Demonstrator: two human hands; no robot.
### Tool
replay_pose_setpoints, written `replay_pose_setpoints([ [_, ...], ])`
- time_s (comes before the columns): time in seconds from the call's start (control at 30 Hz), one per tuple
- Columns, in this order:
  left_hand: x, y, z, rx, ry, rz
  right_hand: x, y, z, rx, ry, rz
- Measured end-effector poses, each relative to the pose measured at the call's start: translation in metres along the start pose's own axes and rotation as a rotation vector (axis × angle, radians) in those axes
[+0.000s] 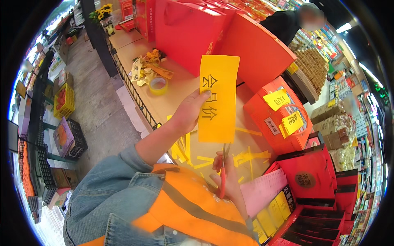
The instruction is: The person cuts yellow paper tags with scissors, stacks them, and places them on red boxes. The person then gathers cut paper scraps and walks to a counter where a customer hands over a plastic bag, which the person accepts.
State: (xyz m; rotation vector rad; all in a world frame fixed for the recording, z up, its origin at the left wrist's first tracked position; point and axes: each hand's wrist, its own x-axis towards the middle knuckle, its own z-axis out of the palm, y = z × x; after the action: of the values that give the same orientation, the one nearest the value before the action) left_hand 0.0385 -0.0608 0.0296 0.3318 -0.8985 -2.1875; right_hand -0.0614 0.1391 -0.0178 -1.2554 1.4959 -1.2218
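Observation:
Pinched in my left hand (190, 110) is a yellow paper sign (220, 127) bearing large dark characters, raised over a tan tabletop (203, 149). My right hand (229, 178) grips a pair of scissors with red handles (223, 181). Their blades point up at the sign's lower edge, close to its right corner; whether they touch the paper I cannot tell. Thin yellow paper strips (184, 147) lie scattered on the table beneath both hands. Further back, a roll of clear tape (158, 85) sits beside a heap of crumpled yellow paper and ribbon (150, 69).
Large red gift bags (187, 33) stand at the table's back. To the right, an orange-red gift box (261, 120) carries small yellow signs (276, 100). A pink sheet (264, 189) and red boxes (304, 175) lie nearer me. A person (283, 26) is beyond the bags. Black wire mesh (132, 84) edges the left.

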Motion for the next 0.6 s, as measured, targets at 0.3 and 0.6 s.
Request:
replay_pose_setpoints([
  [0.3,0.012,-0.011,0.003,0.063,-0.067,0.002,0.003,0.004,0.005,-0.009,0.192,0.099],
  [0.6,0.026,-0.015,0.001,0.041,-0.088,-0.006,0.008,0.007,0.003,0.066,0.271,0.084],
])
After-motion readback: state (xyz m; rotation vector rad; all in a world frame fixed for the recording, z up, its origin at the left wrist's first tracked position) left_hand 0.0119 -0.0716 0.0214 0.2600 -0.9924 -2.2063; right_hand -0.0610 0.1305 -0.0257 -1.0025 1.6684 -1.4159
